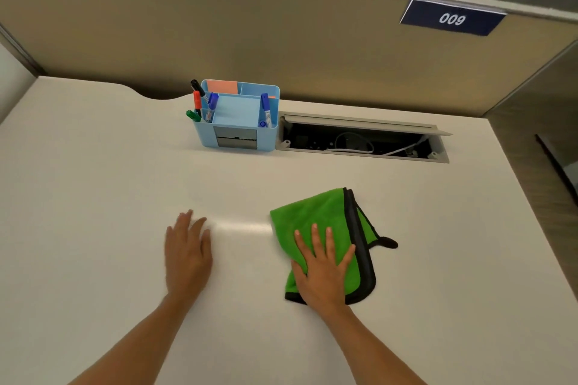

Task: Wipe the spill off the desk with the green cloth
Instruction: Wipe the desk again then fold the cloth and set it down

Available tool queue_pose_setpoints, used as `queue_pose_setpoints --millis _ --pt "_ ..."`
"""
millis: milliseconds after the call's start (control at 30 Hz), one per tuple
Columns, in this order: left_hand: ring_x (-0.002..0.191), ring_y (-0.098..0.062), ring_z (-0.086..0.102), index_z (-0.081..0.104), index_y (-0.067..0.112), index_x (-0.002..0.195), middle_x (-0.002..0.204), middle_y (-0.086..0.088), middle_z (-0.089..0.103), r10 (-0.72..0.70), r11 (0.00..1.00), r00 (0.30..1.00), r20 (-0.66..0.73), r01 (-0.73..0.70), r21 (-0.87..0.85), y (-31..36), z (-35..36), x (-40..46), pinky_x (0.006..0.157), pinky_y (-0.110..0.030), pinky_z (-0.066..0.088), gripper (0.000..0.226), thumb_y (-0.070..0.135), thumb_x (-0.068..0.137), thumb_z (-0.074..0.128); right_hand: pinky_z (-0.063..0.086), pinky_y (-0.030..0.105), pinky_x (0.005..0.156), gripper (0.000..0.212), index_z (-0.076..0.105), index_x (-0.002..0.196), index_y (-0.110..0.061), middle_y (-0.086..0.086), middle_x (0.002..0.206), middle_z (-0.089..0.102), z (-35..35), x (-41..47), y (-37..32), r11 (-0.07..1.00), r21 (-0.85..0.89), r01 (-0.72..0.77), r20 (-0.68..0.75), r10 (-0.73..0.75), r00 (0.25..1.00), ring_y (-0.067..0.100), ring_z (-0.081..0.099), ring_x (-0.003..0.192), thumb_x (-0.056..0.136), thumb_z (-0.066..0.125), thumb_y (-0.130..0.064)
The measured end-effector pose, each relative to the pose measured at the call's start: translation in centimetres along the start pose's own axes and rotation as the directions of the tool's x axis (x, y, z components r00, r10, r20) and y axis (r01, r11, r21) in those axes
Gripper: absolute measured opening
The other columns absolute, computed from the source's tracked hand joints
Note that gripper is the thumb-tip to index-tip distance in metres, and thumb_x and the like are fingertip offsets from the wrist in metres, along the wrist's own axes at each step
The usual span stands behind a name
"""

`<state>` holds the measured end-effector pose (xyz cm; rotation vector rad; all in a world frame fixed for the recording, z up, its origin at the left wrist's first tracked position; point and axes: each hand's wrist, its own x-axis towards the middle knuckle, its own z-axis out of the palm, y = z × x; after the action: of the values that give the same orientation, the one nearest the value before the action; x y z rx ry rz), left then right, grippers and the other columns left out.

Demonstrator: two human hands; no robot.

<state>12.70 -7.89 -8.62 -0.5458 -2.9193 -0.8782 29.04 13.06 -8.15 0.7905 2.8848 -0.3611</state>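
A folded green cloth (316,216) with a dark border lies on the white desk (93,181), right of centre. My right hand (323,272) presses flat on its near half, fingers spread. My left hand (187,253) rests palm down on the bare desk to the left of the cloth, fingers apart, holding nothing. Between the two hands a pale shiny streak (240,225) shows on the desk surface; whether it is liquid or a reflection I cannot tell.
A light blue desk organiser (237,137) with several markers stands at the back centre. Right of it an open cable tray (359,142) is sunk into the desk. A beige partition (219,34) runs behind. The desk's right edge (531,228) drops to the floor.
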Motion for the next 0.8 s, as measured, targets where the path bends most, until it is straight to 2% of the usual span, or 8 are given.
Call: queue_pose_setpoints --millis 100,233,333,433,500,567,667,800 --pt "0.133 -0.03 0.041 0.062 0.005 0.116 0.136 -0.017 0.053 0.113 0.977 0.986 -0.12 -0.132 -0.167 5.4 1.0 -1.7 0.112 -0.05 0.028 0.037 0.028 0.096 0.041 0.006 0.076 0.103 0.063 0.028 0.147 -0.043 0.001 0.159 0.027 0.2 -1.0 -2.2 0.982 -0.031 0.188 0.045 -0.187 0.981 0.032 0.014 0.148 0.087 0.039 -0.055" --pt "0.139 -0.02 0.032 0.06 0.011 0.119 0.143 -0.01 0.048 0.11 0.943 0.992 -0.065 -0.125 -0.307 11.5 2.1 -4.1 0.114 -0.047 0.026 0.037 0.032 0.093 0.045 0.002 0.074 0.106 0.08 0.012 0.153 -0.033 0.001 0.16 0.025 0.7 -2.3 -5.3 0.917 -0.019 0.398 0.044 -0.397 0.917 0.033 0.009 0.148 0.084 0.042 -0.06" --pt "0.143 -0.022 0.026 0.055 0.017 0.127 0.151 -0.006 0.039 0.017 0.971 0.999 0.047 -0.006 -0.239 13.0 3.3 -5.3 0.116 -0.051 0.021 0.045 0.042 0.092 0.042 -0.006 0.067 0.111 0.083 0.015 0.154 -0.028 -0.001 0.155 0.036 -0.3 -2.7 -3.9 0.881 0.05 0.471 -0.021 -0.471 0.882 0.025 0.014 0.148 0.082 0.045 -0.055" --pt "0.148 -0.028 0.004 0.037 0.023 0.144 0.159 -0.009 0.02 -0.083 0.996 0.967 0.242 0.083 0.01 13.8 4.4 -6.1 0.118 -0.054 -0.005 0.068 0.063 0.089 0.029 -0.006 0.062 0.115 0.06 0.045 0.141 -0.03 -0.008 0.151 0.042 -0.5 -3.9 1.4 0.796 0.215 0.565 -0.131 -0.55 0.825 0.015 0.021 0.146 0.087 0.056 -0.051" --pt "0.147 -0.032 -0.015 0.021 0.031 0.15 0.162 -0.011 0.003 -0.081 0.985 0.937 0.339 0.024 0.17 14.0 5.1 -6.4 0.111 -0.056 -0.021 0.079 0.076 0.085 0.022 0.006 0.062 0.115 0.046 0.06 0.128 -0.025 -0.003 0.147 0.047 0.2 -4.7 6.1 0.841 0.176 0.511 -0.244 -0.466 0.85 0.02 0.039 0.139 0.091 0.055 -0.051" --pt "0.144 -0.038 -0.02 0.014 0.035 0.151 0.161 -0.015 -0.005 -0.072 0.963 0.921 0.384 -0.036 0.266 14.1 5.7 -6.5 0.107 -0.063 -0.022 0.087 0.085 0.079 0.019 0.015 0.062 0.114 0.043 0.067 0.118 -0.019 0.005 0.137 0.057 0.3 -5.1 10.3 0.927 0.142 0.347 -0.318 -0.29 0.903 0.025 0.05 0.129 0.096 0.046 -0.049" --pt "0.144 -0.047 -0.009 0.019 0.036 0.15 0.159 -0.02 0.004 -0.058 0.934 0.92 0.388 -0.087 0.346 13.9 6.5 -6.3 0.105 -0.074 -0.009 0.09 0.088 0.077 0.022 0.017 0.062 0.113 0.051 0.066 0.122 -0.016 0.007 0.136 0.058 -0.8 -4.2 14.1 0.989 0.123 0.081 -0.28 -0.044 0.959 0.023 0.044 0.132 0.099 0.033 -0.047" --pt "0.144 -0.047 -0.006 0.016 0.039 0.15 0.159 -0.019 0.005 -0.058 0.914 0.934 0.353 -0.093 0.396 13.7 6.8 -5.7 0.105 -0.075 -0.005 0.086 0.087 0.078 0.021 0.008 0.058 0.117 0.055 0.052 0.137 -0.019 0.005 0.146 0.048 -1.4 -2.9 15.2 0.996 0.087 -0.028 -0.201 0.045 0.978 0.018 0.032 0.14 0.097 0.029 -0.049"
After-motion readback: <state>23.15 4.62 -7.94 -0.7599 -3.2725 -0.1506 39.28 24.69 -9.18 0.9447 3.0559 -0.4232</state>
